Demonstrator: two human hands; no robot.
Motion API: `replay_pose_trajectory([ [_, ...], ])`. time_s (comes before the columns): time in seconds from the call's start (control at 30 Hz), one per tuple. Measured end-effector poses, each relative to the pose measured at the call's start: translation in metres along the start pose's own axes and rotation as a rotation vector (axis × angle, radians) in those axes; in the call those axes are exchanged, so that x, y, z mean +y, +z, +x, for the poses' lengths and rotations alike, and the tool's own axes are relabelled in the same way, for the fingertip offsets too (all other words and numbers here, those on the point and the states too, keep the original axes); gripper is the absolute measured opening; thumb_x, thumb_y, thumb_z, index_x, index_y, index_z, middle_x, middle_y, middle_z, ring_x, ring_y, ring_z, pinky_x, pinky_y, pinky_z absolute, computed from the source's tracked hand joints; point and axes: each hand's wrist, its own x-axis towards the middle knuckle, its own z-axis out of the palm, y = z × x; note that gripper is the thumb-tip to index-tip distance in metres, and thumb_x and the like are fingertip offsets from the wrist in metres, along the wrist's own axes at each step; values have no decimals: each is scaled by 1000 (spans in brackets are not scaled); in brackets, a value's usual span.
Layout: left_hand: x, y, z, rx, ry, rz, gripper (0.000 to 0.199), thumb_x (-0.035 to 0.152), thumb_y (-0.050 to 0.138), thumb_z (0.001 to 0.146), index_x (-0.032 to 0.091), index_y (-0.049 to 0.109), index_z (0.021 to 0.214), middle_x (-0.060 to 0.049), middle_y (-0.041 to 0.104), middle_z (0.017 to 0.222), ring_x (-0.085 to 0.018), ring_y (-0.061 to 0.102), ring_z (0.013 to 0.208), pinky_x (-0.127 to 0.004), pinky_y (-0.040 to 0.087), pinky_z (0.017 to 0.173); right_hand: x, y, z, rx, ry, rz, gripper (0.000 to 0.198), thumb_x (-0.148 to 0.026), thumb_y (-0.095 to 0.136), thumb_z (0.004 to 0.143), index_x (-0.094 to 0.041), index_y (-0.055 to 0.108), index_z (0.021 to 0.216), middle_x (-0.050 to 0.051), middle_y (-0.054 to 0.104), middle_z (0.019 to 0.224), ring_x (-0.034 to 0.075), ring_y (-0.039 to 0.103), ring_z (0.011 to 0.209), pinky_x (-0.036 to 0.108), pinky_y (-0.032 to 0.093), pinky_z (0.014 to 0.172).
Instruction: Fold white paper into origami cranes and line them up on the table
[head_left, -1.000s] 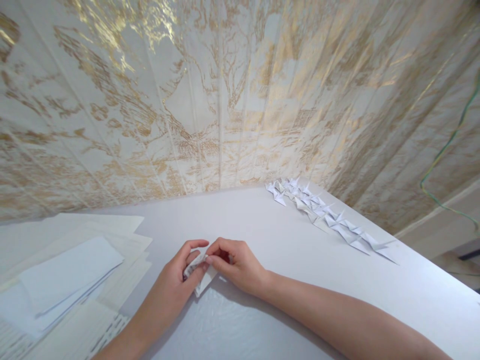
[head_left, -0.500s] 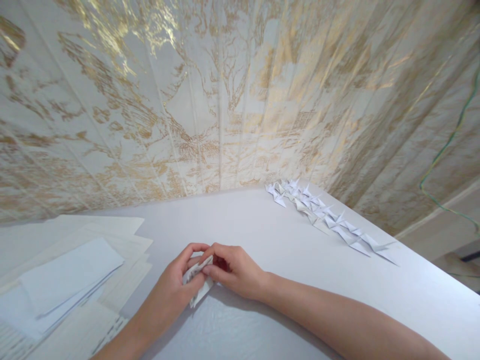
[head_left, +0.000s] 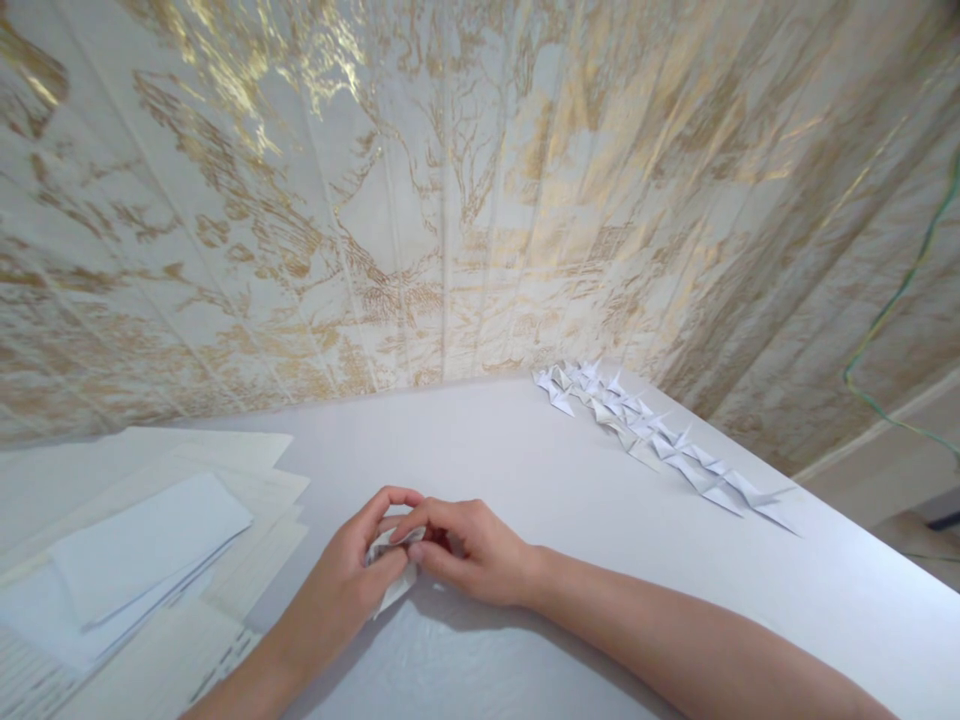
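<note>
A small folded piece of paper [head_left: 396,590], whitish with dark print, is held between both hands just above the table. My left hand [head_left: 364,560] wraps round it from the left, thumb on the near face and fingers behind. From the right, my right hand [head_left: 469,550] pinches its upper edge between thumb and fingertips. The fingers of both hands meet there and cover much of the paper, so its exact folded shape is hidden.
Rows of folded paper cranes [head_left: 630,420] stand along the table's right edge. Loose paper sheets [head_left: 150,545], some printed, lie piled at the left. A patterned gold-and-white wall [head_left: 405,220] rises behind the white table [head_left: 465,450]. A green cord [head_left: 892,310] hangs at the right.
The folded paper has turned slightly and less of it shows between the hands. My right fingers have shifted a little along its upper edge. The view has moved slightly.
</note>
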Motion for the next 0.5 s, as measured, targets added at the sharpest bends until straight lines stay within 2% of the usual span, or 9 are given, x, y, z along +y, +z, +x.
replay_pose_trajectory([
  [0.2,-2,-1,2,-9,21,20,34,25,53,81,21,53,115,-1,75,95,-23,67,89,-33,46,82,3,1,0,16,59,47,20,-21,55,89,-15,67,103,-4,52,66,8,44,55,19,40,59],
  [0.4,-5,-2,2,-43,11,9,32,27,52,82,21,52,114,2,75,88,-21,66,82,-30,44,79,9,4,2,20,178,222,16,-29,61,86,-14,67,89,-3,54,65,9,47,56,19,39,56],
  [0.5,-6,-1,2,-66,22,25,31,25,50,83,22,51,113,2,74,87,-20,64,81,-29,44,78,11,5,2,48,202,227,16,-30,63,85,-15,67,84,-5,53,60,8,47,53,18,39,54],
])
